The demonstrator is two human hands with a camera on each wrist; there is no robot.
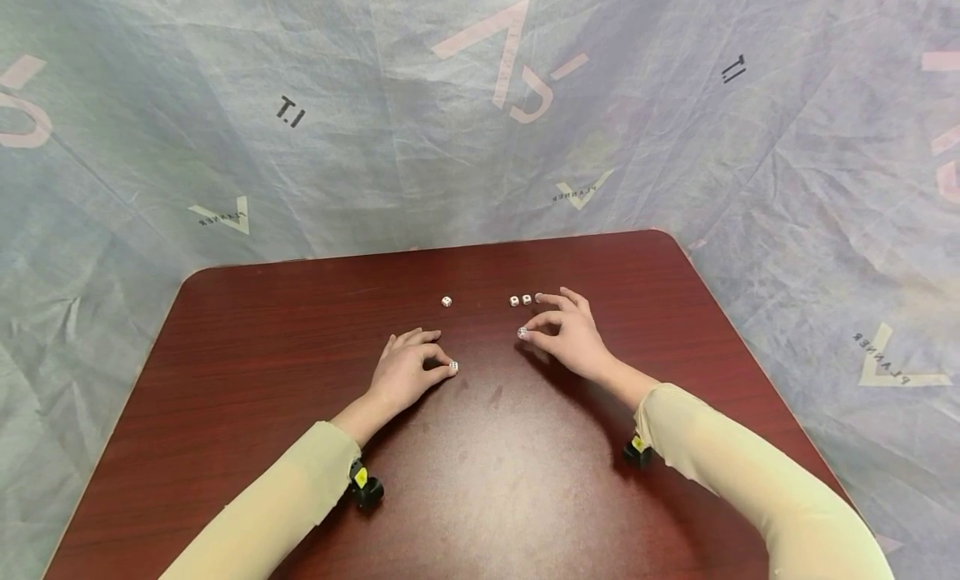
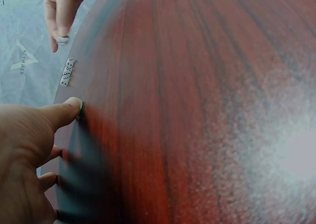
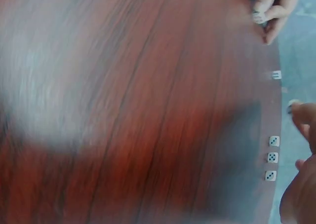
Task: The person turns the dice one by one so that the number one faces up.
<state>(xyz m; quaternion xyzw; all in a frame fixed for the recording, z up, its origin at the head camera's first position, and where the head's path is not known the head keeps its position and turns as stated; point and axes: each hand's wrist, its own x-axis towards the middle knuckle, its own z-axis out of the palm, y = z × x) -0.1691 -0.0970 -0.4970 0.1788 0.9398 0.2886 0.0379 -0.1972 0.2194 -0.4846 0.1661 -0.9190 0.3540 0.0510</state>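
My left hand (image 1: 405, 370) pinches a white die (image 1: 453, 367) with black pips between thumb and forefinger, its other fingers spread over the table. In the left wrist view the thumb mostly hides that die. A second white die (image 1: 522, 332) is pinched by the thumb and forefinger of my right hand (image 1: 573, 338). Beyond the left hand, a single die (image 1: 446, 301) lies on the table. Three more dice, among them a middle one (image 3: 272, 157), form a short row near the right hand's outstretched fingers, which overlap the row's right end in the head view.
The dark red wood-grain table (image 1: 300, 313) has rounded far corners. Behind it and at both sides hangs a wrinkled grey cloth (image 1: 420, 147) with printed letters. Each wrist carries a small black camera, such as the left camera (image 1: 367, 488). Light glares off the table's near middle.
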